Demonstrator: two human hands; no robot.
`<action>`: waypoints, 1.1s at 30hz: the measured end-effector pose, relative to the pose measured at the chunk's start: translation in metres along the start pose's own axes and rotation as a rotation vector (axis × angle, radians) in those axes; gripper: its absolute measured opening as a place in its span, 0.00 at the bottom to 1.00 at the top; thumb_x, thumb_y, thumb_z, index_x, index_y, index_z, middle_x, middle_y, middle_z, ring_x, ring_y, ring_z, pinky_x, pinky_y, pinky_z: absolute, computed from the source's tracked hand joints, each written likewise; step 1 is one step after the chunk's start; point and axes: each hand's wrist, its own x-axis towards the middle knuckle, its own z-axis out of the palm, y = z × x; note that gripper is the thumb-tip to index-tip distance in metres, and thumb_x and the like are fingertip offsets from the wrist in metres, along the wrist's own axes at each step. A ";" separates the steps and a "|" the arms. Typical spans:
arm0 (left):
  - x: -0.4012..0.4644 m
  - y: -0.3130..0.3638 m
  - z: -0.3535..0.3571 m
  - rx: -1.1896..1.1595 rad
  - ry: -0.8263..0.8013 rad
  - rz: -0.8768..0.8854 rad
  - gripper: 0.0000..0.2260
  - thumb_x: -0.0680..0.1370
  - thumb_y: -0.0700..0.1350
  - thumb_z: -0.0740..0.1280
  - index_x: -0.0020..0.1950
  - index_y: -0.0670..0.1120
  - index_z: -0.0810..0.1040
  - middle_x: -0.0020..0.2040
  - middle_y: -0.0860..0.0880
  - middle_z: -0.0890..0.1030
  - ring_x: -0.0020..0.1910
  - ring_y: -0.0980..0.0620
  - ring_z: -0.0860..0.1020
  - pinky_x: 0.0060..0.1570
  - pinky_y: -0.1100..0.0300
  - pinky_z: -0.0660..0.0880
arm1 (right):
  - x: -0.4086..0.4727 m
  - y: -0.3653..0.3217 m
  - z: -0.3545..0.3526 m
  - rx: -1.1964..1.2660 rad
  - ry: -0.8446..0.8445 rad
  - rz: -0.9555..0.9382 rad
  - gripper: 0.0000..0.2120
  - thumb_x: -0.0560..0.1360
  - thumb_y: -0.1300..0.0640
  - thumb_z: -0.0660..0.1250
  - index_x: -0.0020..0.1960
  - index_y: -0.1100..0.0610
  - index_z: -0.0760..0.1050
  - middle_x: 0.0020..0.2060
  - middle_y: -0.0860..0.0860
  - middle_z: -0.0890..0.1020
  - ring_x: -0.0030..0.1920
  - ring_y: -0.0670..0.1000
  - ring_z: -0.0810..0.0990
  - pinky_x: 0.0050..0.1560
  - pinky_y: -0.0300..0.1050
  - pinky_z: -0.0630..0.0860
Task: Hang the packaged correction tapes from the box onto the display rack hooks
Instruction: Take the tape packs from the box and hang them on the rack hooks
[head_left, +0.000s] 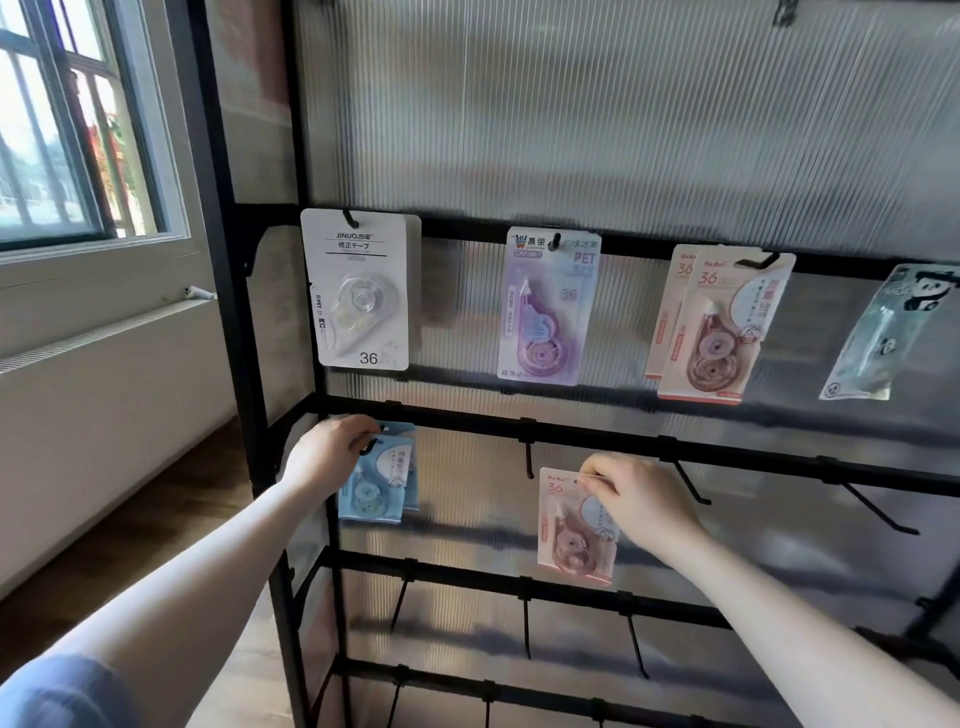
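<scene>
- Correction tapes in card packs hang on the black display rack (571, 431), which fills the right of the room with its ribbed clear back panel.
- The window (62, 130) and a white radiator cover (104, 405) sit to the left.
- On the upper rail, left to right: a white pack (358, 291), a purple pack (548, 312), pink packs (719, 327) one behind another, and a panda pack (883, 332) tilted at the far right.
- On the rail below, the blue pack (376, 483) is at the leftmost hook, the left hand (332, 452) pinching its top there.
- The right hand (639, 499) pinches the top corner of a pink pack in hand (574, 530), held just beside a bare hook (529, 457), not on it.
</scene>
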 end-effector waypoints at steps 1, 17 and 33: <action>0.002 0.001 0.001 0.009 -0.007 0.002 0.10 0.78 0.39 0.62 0.56 0.45 0.80 0.53 0.47 0.81 0.52 0.47 0.77 0.46 0.55 0.72 | 0.000 0.002 -0.001 0.004 -0.002 0.004 0.09 0.79 0.52 0.60 0.50 0.53 0.77 0.47 0.45 0.81 0.44 0.47 0.77 0.37 0.40 0.69; -0.025 0.042 -0.017 0.021 0.107 -0.053 0.19 0.73 0.32 0.61 0.63 0.45 0.75 0.61 0.45 0.77 0.61 0.44 0.72 0.59 0.47 0.71 | -0.011 0.030 -0.080 0.111 0.186 0.005 0.09 0.79 0.55 0.61 0.50 0.56 0.79 0.47 0.48 0.82 0.47 0.49 0.79 0.41 0.42 0.70; -0.060 0.125 -0.016 0.007 0.106 -0.051 0.18 0.75 0.37 0.64 0.65 0.46 0.74 0.63 0.46 0.75 0.62 0.44 0.70 0.59 0.52 0.68 | 0.001 0.064 -0.189 0.189 0.516 -0.123 0.09 0.78 0.58 0.63 0.53 0.60 0.79 0.48 0.53 0.83 0.46 0.54 0.81 0.44 0.50 0.76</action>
